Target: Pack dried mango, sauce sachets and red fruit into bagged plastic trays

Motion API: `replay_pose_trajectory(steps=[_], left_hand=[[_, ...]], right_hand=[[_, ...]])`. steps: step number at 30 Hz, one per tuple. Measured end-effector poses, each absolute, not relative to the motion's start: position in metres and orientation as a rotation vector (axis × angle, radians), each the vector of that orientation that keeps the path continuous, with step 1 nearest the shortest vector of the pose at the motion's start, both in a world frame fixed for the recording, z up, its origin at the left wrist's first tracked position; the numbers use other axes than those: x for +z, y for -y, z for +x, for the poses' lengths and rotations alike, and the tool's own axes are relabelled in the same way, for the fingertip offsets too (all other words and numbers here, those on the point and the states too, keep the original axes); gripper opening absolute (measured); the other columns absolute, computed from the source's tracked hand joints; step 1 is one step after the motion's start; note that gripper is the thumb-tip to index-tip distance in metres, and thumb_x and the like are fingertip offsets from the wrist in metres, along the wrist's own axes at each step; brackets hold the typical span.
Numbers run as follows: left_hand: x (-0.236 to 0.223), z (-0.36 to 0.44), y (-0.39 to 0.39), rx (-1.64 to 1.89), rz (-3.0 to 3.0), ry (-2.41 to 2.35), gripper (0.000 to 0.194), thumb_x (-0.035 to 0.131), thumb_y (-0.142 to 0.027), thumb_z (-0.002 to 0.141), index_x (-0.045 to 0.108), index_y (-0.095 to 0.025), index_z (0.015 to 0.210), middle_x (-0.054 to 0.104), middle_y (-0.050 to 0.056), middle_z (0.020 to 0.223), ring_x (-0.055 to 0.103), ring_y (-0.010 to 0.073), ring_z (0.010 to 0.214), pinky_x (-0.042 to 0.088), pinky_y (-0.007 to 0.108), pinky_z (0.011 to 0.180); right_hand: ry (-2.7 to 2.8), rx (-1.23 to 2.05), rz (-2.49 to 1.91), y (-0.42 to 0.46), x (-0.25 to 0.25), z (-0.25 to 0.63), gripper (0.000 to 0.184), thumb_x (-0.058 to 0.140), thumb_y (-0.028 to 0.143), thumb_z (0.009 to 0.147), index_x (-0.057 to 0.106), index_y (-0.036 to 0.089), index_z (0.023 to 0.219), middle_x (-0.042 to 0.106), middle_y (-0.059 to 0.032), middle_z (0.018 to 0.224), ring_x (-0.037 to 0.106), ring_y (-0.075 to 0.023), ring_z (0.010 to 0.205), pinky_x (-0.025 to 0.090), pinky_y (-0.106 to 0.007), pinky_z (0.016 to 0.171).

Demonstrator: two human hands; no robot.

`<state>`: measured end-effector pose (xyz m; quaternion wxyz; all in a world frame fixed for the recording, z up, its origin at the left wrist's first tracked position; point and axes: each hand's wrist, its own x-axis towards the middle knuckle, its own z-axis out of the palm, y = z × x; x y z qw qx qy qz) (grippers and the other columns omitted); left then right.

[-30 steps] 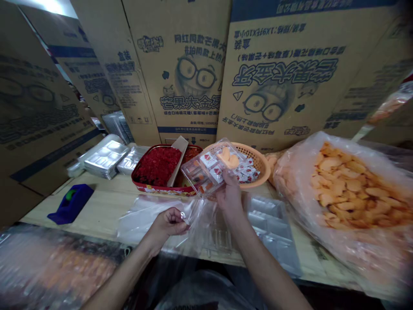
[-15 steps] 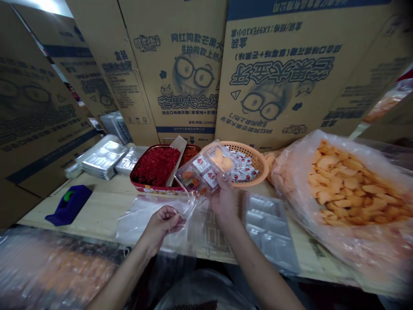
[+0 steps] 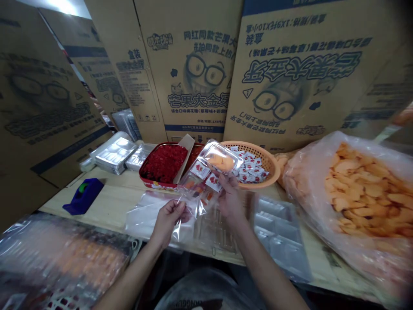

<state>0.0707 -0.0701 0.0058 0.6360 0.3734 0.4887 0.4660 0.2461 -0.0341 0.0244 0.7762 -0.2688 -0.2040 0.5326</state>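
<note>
The left hand (image 3: 167, 224) is pinching the mouth of a clear plastic bag (image 3: 148, 219) between nearly closed fingers (image 3: 177, 211), just below a clear plastic snack tray (image 3: 222, 157). The right hand (image 3: 230, 200) is gripping that tray's lower part with curled fingers (image 3: 224, 181), holding it tilted, while an orange woven basket (image 3: 271, 172) of sachets (image 3: 248, 165) is sitting just behind it on the worktop (image 3: 106, 202).

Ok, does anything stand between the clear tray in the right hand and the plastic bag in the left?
Nothing visible does. The tray, held by the right hand, has its lower end against the bag that the left hand pinches.
</note>
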Motion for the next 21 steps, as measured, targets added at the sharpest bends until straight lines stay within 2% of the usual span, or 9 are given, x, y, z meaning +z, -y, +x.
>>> replay_pose_trajectory(steps=[7, 13, 17, 21], left_hand=[[0.008, 0.062, 0.067, 1.136, 0.805, -1.137, 0.032, 0.072, -0.041, 0.062, 0.058, -0.014, 0.072, 0.068, 0.003, 0.076, 0.063, 0.0135, 0.062, 0.05, 0.028, 0.063], [0.01, 0.058, 0.067, 1.167, 0.793, -1.164, 0.031, 0.073, -0.039, 0.06, 0.057, -0.014, 0.069, 0.068, 0.003, 0.07, 0.061, 0.0119, 0.06, 0.048, 0.024, 0.06], [0.013, 0.053, 0.065, 1.191, 0.796, -1.2, 0.03, 0.074, -0.039, 0.059, 0.057, -0.014, 0.066, 0.066, 0.001, 0.063, 0.059, 0.0109, 0.056, 0.045, 0.021, 0.056], [0.017, 0.054, 0.067, 1.186, 0.858, -1.19, 0.029, 0.072, -0.04, 0.061, 0.059, -0.014, 0.067, 0.065, 0.001, 0.063, 0.06, 0.0126, 0.061, 0.046, 0.023, 0.058]], right_hand=[[0.402, 1.217, -0.6, 0.034, 0.019, 0.253, 0.023, 0.07, 0.017, 0.063, 0.062, 0.024, 0.084, 0.07, 0.005, 0.086, 0.064, -0.0103, 0.076, 0.053, -0.022, 0.067], [0.372, 1.278, -0.622, 0.032, 0.011, 0.255, 0.024, 0.071, 0.014, 0.06, 0.063, 0.024, 0.081, 0.069, 0.0072, 0.078, 0.064, -0.0088, 0.069, 0.053, -0.02, 0.063], [0.408, 1.286, -0.641, 0.033, 0.013, 0.257, 0.032, 0.071, 0.014, 0.059, 0.063, 0.025, 0.088, 0.07, 0.0055, 0.083, 0.064, -0.011, 0.072, 0.054, -0.023, 0.065], [0.464, 1.29, -0.665, 0.034, 0.012, 0.256, 0.032, 0.071, 0.016, 0.061, 0.062, 0.025, 0.091, 0.07, 0.0046, 0.085, 0.064, -0.0128, 0.077, 0.053, -0.026, 0.07]])
